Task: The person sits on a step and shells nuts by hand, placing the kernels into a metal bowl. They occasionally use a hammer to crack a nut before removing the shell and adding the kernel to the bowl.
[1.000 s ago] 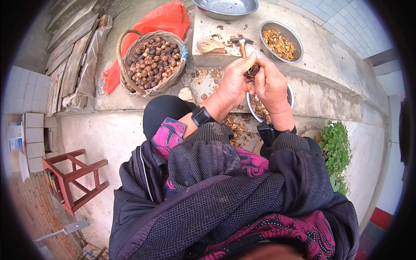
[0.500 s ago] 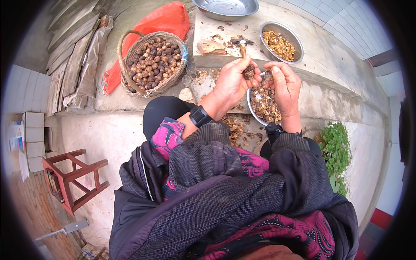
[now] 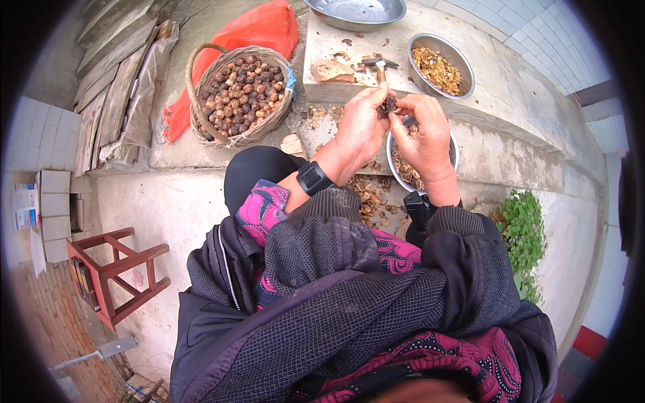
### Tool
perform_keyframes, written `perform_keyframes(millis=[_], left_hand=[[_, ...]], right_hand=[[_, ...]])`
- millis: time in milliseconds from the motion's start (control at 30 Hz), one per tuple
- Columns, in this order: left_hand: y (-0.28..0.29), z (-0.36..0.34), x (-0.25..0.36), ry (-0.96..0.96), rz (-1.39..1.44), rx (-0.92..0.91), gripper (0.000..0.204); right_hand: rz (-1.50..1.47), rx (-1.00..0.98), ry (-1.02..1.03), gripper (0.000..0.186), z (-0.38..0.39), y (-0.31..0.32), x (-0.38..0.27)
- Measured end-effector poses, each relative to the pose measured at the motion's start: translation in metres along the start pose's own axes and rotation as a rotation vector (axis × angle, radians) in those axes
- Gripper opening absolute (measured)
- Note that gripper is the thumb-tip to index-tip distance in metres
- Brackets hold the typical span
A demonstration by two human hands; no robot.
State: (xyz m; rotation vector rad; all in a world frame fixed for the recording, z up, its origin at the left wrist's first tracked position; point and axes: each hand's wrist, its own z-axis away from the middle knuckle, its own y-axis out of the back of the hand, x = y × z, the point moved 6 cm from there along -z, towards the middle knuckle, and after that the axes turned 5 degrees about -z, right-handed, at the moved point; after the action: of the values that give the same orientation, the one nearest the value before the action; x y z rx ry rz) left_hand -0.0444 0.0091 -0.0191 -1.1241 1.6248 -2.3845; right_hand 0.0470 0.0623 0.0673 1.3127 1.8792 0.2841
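A dark, cracked walnut (image 3: 388,105) is between my hands, above the front of a concrete ledge. My left hand (image 3: 361,126) is closed round it, thumb on top. The fingers of my right hand (image 3: 424,138) are bent in and pinch at the nut's right side. Below my right hand stands a metal bowl (image 3: 456,152) with broken walnut shells (image 3: 405,172), partly covered by that hand. Just past my left thumb a hammer (image 3: 381,65) shows its dark head and part of a light handle; whether my hand touches the handle cannot be seen.
A wicker basket (image 3: 267,130) of whole walnuts stands at the left, against a red mesh sack (image 3: 272,30). On the ledge are a bowl (image 3: 470,80) of walnut kernels, a large metal basin (image 3: 356,25) and a stone chunk (image 3: 332,71). A wooden stool (image 3: 134,258) and green plant (image 3: 524,238) flank me.
My right hand has moved left from above the shell bowl to my left hand, and its fingers have come onto the walnut. The shell piece it held no longer shows clearly.
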Motion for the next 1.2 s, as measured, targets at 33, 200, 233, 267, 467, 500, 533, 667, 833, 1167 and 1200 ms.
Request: perform_keyframes(millis=[33, 200, 233, 267, 467, 500, 533, 667, 833, 1167, 1200], left_hand=[[0.000, 0.000, 0.000, -0.003, 0.007, 0.002, 0.021], [-0.005, 0.004, 0.001, 0.038, -0.074, -0.099, 0.022], [-0.005, 0.004, 0.001, 0.059, -0.059, -0.094, 0.022], [-0.007, 0.004, 0.000, 0.079, -0.038, -0.099, 0.022], [-0.007, 0.005, 0.000, 0.060, -0.079, -0.101, 0.015], [-0.007, 0.005, 0.000, 0.051, -0.096, -0.097, 0.014], [-0.007, 0.005, 0.001, 0.041, -0.109, -0.095, 0.013], [-0.003, 0.004, 0.004, -0.012, -0.165, -0.020, 0.011], [-0.008, 0.005, 0.010, -0.116, -0.284, -0.010, 0.013], [-0.006, 0.010, 0.012, -0.121, -0.411, 0.046, 0.015], [-0.006, 0.010, 0.014, -0.150, -0.435, 0.064, 0.015]], right_hand=[[-0.055, 0.001, -0.041, 0.026, 0.001, 0.001, 0.005], [-0.390, -0.040, -0.323, 0.021, 0.007, 0.001, 0.029], [-0.483, -0.048, -0.390, 0.020, 0.009, 0.000, 0.033], [-0.572, -0.060, -0.496, 0.019, 0.011, -0.002, 0.039], [-1.023, 0.040, -0.622, 0.016, 0.018, 0.004, 0.052], [-1.082, 0.024, -0.634, 0.016, 0.019, 0.002, 0.053], [-1.142, 0.008, -0.645, 0.016, 0.020, 0.000, 0.055], [-1.257, -0.051, -0.689, 0.017, 0.024, -0.006, 0.059], [-1.062, 0.007, -0.600, 0.021, 0.019, -0.001, 0.050], [-0.804, -0.055, -0.579, 0.039, 0.012, 0.001, 0.036], [-0.792, -0.081, -0.567, 0.039, 0.012, -0.001, 0.034]])
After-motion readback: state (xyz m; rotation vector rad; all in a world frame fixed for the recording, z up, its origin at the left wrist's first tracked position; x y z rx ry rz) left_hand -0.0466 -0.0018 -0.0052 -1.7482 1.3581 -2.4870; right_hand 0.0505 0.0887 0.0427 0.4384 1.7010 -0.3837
